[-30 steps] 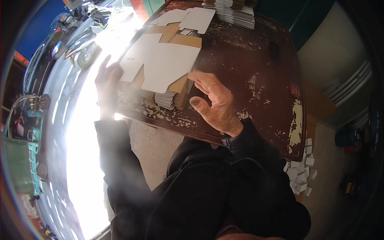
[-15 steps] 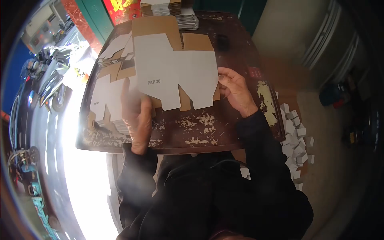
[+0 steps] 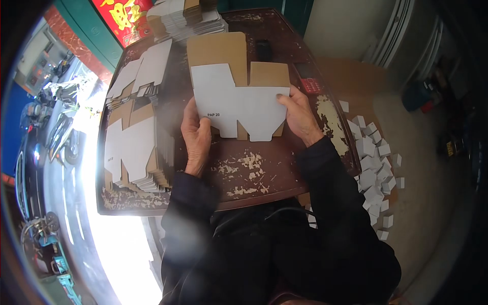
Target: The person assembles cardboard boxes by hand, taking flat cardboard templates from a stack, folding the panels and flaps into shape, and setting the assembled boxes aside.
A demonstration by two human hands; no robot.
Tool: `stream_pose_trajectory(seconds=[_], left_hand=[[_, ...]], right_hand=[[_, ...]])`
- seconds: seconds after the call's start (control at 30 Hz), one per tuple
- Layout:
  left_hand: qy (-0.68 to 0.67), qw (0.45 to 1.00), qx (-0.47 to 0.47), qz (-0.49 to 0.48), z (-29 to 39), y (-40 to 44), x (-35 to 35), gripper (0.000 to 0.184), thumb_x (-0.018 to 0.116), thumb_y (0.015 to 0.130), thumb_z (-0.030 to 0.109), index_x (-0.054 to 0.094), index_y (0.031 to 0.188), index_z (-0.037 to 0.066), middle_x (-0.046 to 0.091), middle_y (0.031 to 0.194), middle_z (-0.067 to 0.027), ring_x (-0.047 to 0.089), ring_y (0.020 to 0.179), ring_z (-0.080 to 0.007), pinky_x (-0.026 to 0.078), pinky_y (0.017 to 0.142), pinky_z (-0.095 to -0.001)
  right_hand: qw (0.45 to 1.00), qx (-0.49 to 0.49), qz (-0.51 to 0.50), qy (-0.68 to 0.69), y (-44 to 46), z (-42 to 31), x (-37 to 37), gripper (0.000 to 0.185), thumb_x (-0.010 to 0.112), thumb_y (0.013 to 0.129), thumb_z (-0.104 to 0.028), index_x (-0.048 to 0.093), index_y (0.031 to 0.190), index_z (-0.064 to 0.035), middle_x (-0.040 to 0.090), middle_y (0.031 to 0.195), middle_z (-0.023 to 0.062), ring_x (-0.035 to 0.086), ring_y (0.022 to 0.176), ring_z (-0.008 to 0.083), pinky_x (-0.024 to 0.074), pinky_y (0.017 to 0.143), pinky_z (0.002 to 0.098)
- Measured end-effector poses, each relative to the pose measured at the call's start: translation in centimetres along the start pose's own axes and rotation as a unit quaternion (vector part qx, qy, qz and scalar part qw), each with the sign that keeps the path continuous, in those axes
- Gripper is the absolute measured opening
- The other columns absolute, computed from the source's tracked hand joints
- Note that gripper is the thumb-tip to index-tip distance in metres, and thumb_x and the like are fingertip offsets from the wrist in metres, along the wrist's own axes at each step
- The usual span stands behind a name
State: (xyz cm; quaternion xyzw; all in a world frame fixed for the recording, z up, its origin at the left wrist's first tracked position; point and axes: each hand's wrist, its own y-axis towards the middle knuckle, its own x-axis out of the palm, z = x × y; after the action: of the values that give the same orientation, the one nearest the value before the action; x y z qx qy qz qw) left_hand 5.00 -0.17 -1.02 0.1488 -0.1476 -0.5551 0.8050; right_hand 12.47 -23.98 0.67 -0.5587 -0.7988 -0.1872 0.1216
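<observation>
A flat cardboard box blank [image 3: 239, 107], white with brown flaps and marked "PAP 20", is held up over the table [image 3: 244, 173]. My left hand [image 3: 196, 133] grips its lower left edge, thumb on the white face. At the right edge my right hand [image 3: 301, 114] pinches it, thumb in front and fingers behind. To the left of my left hand lies a stack of similar flat blanks [image 3: 131, 145]. Behind that stack is another pile of blanks [image 3: 145, 68].
More flat blanks [image 3: 188, 23] are stacked at the table's far edge. A black object [image 3: 263, 50] and a red-keyed calculator or phone [image 3: 308, 81] lie on the right side. Many small white boxes [image 3: 375, 175] are heaped on the floor at right.
My left hand has moved from beside the blank onto its left edge. The blank now sits lower and more to the right in view, held by both hands. The camera view has shifted.
</observation>
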Motion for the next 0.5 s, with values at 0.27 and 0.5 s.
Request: stream_pose_trajectory(seconds=[0.27, 0.5], left_hand=[[0.22, 0.958, 0.167, 0.08, -0.5, 0.4, -0.4, 0.055, 0.053, 0.075, -0.007, 0.052, 0.129, 0.004, 0.054, 0.122, -0.0131, 0.056, 0.097, -0.0236, 0.045, 0.088, -0.0298], [0.341, 0.89, 0.302, 0.023, 4.3, -0.1, 3.5, 0.052, 0.066, 0.071, -0.003, 0.058, 0.122, 0.007, 0.05, 0.121, -0.0127, 0.056, 0.096, -0.0246, 0.047, 0.081, -0.031]], right_hand=[[0.999, -0.03, -0.008, 0.008, -0.9, -1.1, 1.3, 0.026, 0.052, 0.09, -0.006, 0.061, 0.113, 0.0002, 0.066, 0.102, 0.0078, 0.058, 0.089, 0.0134, 0.0453, 0.084, 0.0251], [0.997, -0.069, 0.011, -0.035, -1.8, -1.6, 2.5, 0.025, 0.054, 0.091, -0.009, 0.062, 0.113, -0.0006, 0.064, 0.094, 0.0038, 0.054, 0.082, 0.0094, 0.0428, 0.078, 0.022]])
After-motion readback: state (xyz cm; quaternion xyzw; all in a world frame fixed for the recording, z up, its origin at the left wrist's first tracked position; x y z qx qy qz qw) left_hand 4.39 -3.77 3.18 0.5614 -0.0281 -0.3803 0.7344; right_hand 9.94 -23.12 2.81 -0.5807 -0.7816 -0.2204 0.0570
